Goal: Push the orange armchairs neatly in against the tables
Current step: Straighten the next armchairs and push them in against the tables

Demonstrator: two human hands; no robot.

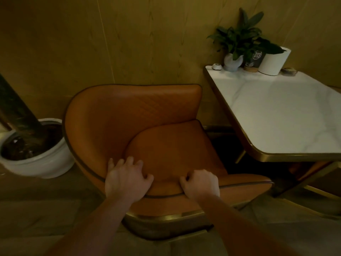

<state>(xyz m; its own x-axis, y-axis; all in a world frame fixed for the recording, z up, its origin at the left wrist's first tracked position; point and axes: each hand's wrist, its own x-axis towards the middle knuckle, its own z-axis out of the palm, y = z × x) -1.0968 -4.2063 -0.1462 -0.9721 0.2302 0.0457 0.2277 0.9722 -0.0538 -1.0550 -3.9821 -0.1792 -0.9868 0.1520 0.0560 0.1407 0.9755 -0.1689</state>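
Note:
An orange armchair with dark piping and a brass base stands in front of me, its open seat facing right toward a white marble table with a brass rim. My left hand grips the near rim of the chair's shell, fingers curled over the edge into the seat. My right hand grips the same rim a little to the right, fingers wrapped over it. A dark gap separates the seat's front edge from the table.
A large white plant pot with a dark trunk stands on the floor left of the chair. On the table's far end are a small potted plant, a white cylinder, a number sign and a small white button. Panelled wall behind.

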